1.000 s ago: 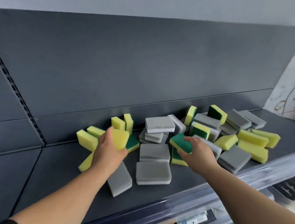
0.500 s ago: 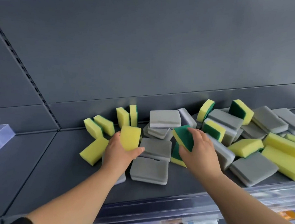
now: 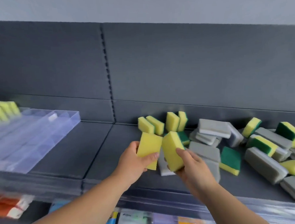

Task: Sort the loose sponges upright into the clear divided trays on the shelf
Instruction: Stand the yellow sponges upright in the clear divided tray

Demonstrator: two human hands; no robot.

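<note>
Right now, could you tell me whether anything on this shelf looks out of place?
Yes: the sponges at right lie in a jumbled heap, grey and yellow mixed, flat or tilted, while the tray at left holds a few yellow ones.

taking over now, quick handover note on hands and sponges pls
Left hand grips a yellow sponge; right hand grips a yellow-and-green sponge, both held above the shelf.
Done: a few yellow sponges stand in the clear divided tray, far left.
Left: these two, plus the loose pile of grey and yellow-green sponges on the right; most tray compartments look unfilled.
</note>
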